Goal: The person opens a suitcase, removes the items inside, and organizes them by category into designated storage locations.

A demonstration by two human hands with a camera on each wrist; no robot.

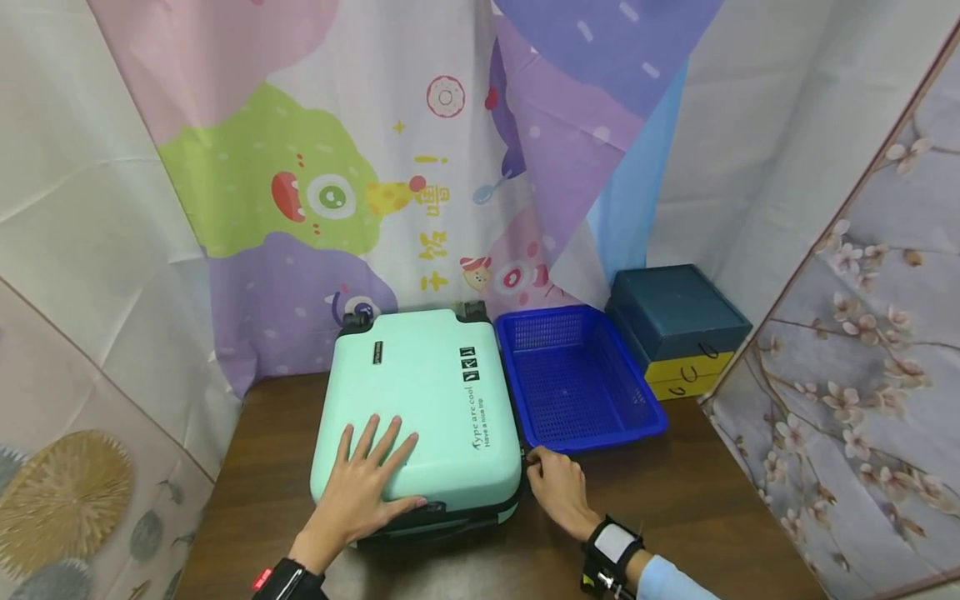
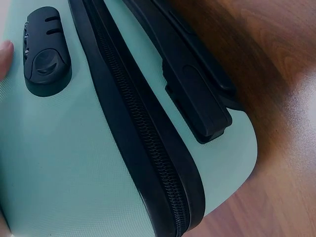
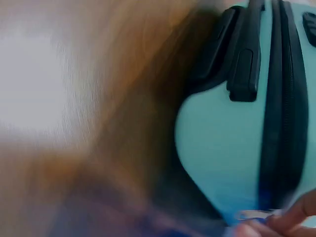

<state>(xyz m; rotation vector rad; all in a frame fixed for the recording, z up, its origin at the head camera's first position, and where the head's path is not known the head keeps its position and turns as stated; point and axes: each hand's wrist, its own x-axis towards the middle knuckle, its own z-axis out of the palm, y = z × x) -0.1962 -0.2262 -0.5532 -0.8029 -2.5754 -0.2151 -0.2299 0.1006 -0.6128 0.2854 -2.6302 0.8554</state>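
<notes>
A mint green hard-shell suitcase [image 1: 427, 408] lies flat on the wooden table, wheels toward the back. My left hand [image 1: 358, 487] rests on its lid near the front edge, fingers straight and spread. At the suitcase's right side, my right hand [image 1: 558, 487] has its fingers bent; in the right wrist view they pinch a small metal zipper pull [image 3: 254, 214], partly hidden. A black zipper [image 2: 140, 121] runs around the side, its teeth meeting where the left wrist view shows them. Along it sit a black combination lock [image 2: 48, 54] and a carry handle [image 2: 197, 94].
Right of the suitcase stands a blue plastic basket [image 1: 651, 423], close to its side. Behind that, a dark teal box [image 1: 682, 304] sits on a yellow box [image 1: 686, 379]. A printed cartoon curtain [image 1: 300, 108] hangs behind the brown table [image 1: 258, 467].
</notes>
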